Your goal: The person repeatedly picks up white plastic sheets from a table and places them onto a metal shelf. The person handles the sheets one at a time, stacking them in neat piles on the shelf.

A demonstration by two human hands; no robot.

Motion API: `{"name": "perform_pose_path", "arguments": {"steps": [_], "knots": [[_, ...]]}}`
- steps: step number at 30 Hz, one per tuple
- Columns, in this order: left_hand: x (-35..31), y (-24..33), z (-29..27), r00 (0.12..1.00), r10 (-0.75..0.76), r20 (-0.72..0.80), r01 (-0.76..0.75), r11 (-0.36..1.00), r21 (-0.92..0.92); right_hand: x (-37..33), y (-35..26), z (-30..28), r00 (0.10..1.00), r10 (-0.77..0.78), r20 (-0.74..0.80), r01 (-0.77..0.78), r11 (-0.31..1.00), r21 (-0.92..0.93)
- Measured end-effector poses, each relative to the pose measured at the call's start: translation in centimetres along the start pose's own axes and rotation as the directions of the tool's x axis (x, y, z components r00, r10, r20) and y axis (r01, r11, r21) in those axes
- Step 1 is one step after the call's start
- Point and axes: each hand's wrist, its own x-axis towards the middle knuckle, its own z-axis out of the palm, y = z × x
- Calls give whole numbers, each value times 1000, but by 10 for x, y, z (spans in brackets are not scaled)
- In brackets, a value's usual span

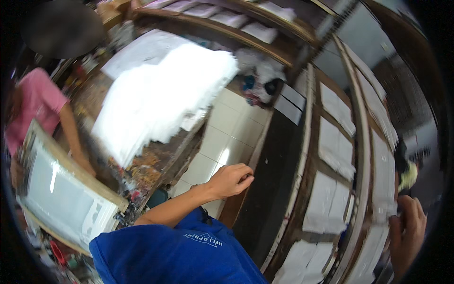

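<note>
The left hand point(230, 181) curls loosely closed, while the right hand point(407, 229), its grip indeterminable, lies beside far-right white sheets point(382, 182), probably light, limp and best held by opposite edges.

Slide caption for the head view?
Left hand loosely curled, right hand close to white sheets on wooden shelves; person in pink at left.

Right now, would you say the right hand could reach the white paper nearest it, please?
Likely yes: the right hand is close beside that white paper, with nothing visibly between them, though depth is hard to judge.
</note>
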Motion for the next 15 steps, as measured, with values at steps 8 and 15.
{"name": "perform_pose_path", "arguments": {"steps": [8,15], "knots": [[10,-47,-97,950,-71,-303,116,984,134,212,-201,62,603,-791,-102,798,599,72],[5,-63,-151,887,-116,-447,220,957,189,278,-294,187,713,-649,-263,558,299,774]]}}
